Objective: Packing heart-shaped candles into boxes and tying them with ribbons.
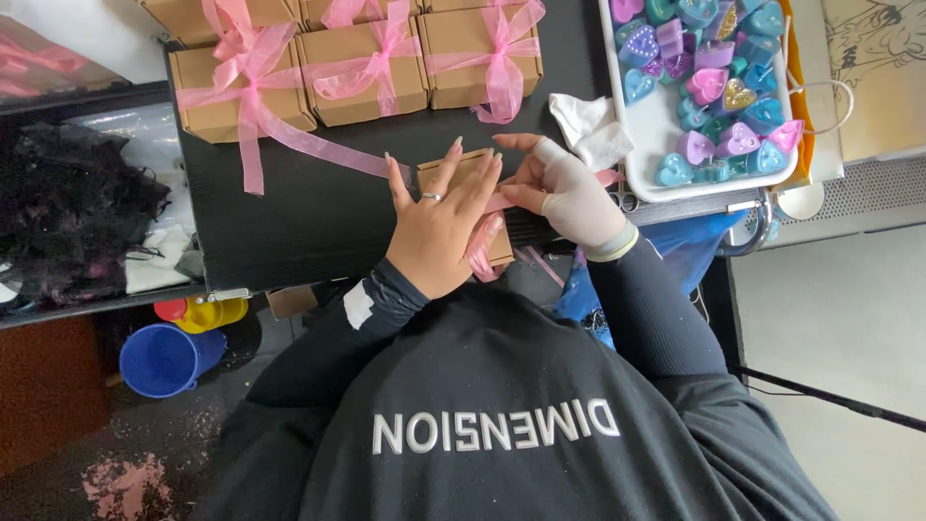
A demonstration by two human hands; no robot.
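A small brown cardboard box (461,170) lies on the black table (318,212), right in front of me. My left hand (439,227), bare with a ring, presses flat on top of the box. A sheer pink ribbon (318,147) runs from the left across the table and under that hand. My right hand (569,193), in a thin white glove, pinches the ribbon at the box's right side. A loop of ribbon hangs below the box by my left wrist.
Several brown boxes tied with pink bows (367,68) stand in rows at the table's far edge. A white tray (656,135) of coloured heart-shaped pieces sits at the right, with a crumpled white cloth (590,130) beside it. A blue bucket (166,359) stands on the floor, lower left.
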